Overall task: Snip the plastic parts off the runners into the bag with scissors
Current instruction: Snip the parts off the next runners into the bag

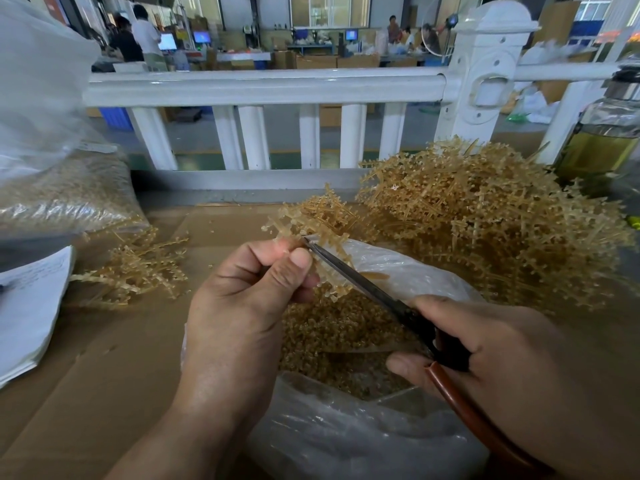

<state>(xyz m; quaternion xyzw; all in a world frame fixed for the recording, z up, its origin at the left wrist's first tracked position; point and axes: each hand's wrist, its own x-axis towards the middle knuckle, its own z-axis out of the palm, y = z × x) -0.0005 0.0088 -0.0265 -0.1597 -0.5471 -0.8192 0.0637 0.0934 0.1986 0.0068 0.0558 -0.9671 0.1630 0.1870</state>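
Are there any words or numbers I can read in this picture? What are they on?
No words can be read.
The paper sheets: faint writing, too blurred.
The label on the full bag: too blurred.
The screens far behind: too small.

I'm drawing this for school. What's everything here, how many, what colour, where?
bag: one, clear, open, bottom middle
parts: many, tan, in bag
runner: one, tan, above bag
scissors: one pair, dark blades, brown handle, tip at runner
big pile: one, tan runners, right
small pile: one, tan runners, left
full bag: one, clear, far left
papers: stack, white, left edge
bottle: one, yellowish, far right
fence: one, white, behind
cardboard: brown, underneath
left hand: pinches runner
right hand: grips scissors
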